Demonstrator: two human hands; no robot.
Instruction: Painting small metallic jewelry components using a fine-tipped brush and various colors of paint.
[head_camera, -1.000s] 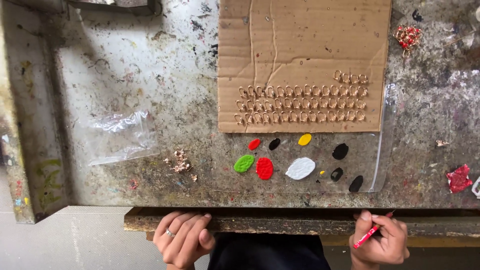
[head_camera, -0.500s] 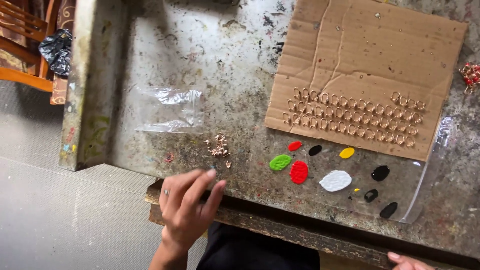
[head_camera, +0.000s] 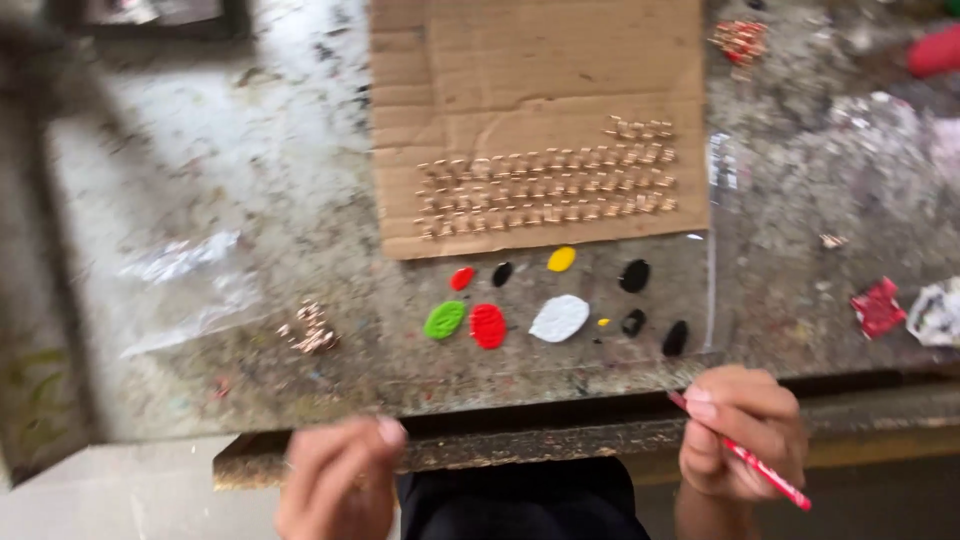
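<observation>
My right hand (head_camera: 742, 430) is closed around a thin red brush (head_camera: 760, 468) at the table's near edge, right of centre. My left hand (head_camera: 335, 480) is blurred, hovering below the near edge, fingers loosely curled and holding nothing. Just beyond the hands lie paint blobs on a clear sheet (head_camera: 712, 250): green (head_camera: 444, 320), red (head_camera: 488, 326), white (head_camera: 559, 318), yellow (head_camera: 561, 259) and several black ones (head_camera: 634, 275). Behind them a brown cardboard sheet (head_camera: 540, 60) carries rows of small gold pieces (head_camera: 545, 190).
The worn, paint-stained table (head_camera: 250, 130) holds a clear plastic bag (head_camera: 190, 285) and a small heap of gold pieces (head_camera: 312, 330) at the left. Red scraps (head_camera: 878, 306) lie at the right, more small red bits (head_camera: 740, 40) at the far right.
The view has swung back to the right and centred on the table. My left hand has dropped from the table's edge to below it. My right hand with the brush is back in view.
</observation>
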